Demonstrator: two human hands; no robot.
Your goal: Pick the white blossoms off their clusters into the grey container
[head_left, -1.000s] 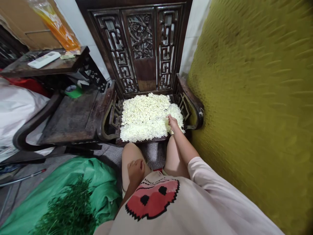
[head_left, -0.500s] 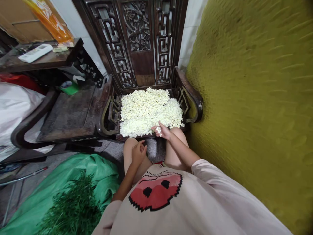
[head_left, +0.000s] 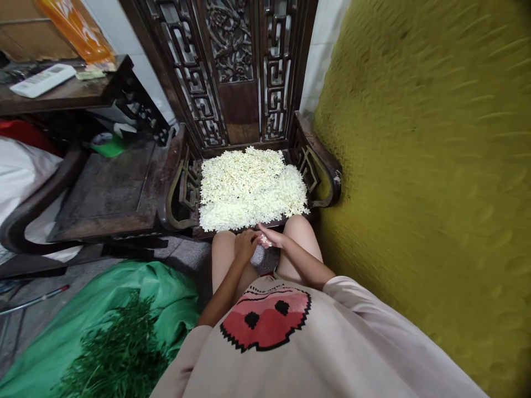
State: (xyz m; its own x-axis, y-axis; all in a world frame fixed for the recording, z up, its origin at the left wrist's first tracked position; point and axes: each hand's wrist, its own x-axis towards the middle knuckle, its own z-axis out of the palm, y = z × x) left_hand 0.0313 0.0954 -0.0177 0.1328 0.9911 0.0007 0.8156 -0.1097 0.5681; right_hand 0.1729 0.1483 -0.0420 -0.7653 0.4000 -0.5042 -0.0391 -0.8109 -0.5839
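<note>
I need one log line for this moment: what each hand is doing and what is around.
right hand: holds few white flowers | left hand: touching them | flower pile: on carved chair seat | green stems: left, on green sheet

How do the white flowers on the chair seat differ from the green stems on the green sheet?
The white flowers are pale and tiny, spread flat over the chair seat; the green stems are dark and long, heaped on the green sheet on the floor. The flowers lie nearer the hands. Both are loose plant matter.
</note>
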